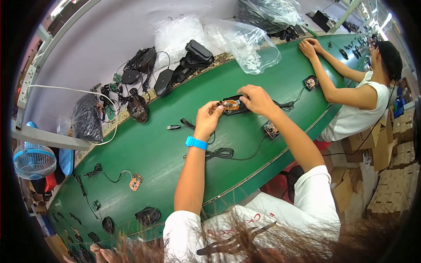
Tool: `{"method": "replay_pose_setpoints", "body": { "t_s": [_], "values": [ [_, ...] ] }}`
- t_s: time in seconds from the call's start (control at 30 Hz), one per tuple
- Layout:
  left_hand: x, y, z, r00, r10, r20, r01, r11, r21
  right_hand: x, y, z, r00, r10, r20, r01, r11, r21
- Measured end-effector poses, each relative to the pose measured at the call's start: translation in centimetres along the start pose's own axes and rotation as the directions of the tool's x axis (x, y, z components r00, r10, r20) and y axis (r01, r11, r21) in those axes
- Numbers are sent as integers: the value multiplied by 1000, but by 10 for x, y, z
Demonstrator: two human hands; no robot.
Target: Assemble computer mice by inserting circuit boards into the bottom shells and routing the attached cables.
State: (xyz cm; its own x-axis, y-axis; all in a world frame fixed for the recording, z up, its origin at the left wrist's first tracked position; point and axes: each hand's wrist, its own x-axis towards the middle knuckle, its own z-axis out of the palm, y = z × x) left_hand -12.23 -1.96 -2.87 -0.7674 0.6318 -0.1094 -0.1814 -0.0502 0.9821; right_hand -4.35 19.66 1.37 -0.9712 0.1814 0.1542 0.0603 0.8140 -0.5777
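In front of me, an orange circuit board [230,104] sits at a black computer-mouse shell [237,110] above the green work surface. My left hand [209,117] pinches the left end of the board between thumb and fingers. My right hand [258,100] is bent over the shell's right end, its fingers curled against it; the fingertips' exact contact is partly hidden. A coiled black cable [220,153] lies beside my left wrist and leads to an opened mouse with its board exposed [271,129], below my right forearm. A cable plug [174,127] lies left of my left hand.
Along the back edge are a dark mouse [137,108], black speaker-like boxes [164,82] and a clear bag of white parts [252,59]. Another orange board [136,181] lies at left. A co-worker [364,87] sits at right near an opened mouse [311,82].
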Motion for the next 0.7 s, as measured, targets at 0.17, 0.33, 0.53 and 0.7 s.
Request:
{"method": "replay_pose_setpoints", "body": {
  "t_s": [0.17, 0.33, 0.53, 0.7],
  "values": [
    [1, -1, 2, 1000, 7, 4, -7, 1000, -12, 0, 3, 3, 990, -113, 84, 118, 992, -55],
    [1, -2, 3, 1000, -9, -16, 9, 1000, 0, -5, 12, 8, 970, -194, 143, 212, 970, -117],
    [4, -1, 7, 1000, 12, -14, -12, 1000, 9, -4, 15, 12, 976, -159, 151, 188, 961, -201],
    [5, 1, 10, 1000, 5, -20, -5, 1000, 14, -4, 12, 2, 972, -164, 168, 198, 957, -210]
  ]
}}
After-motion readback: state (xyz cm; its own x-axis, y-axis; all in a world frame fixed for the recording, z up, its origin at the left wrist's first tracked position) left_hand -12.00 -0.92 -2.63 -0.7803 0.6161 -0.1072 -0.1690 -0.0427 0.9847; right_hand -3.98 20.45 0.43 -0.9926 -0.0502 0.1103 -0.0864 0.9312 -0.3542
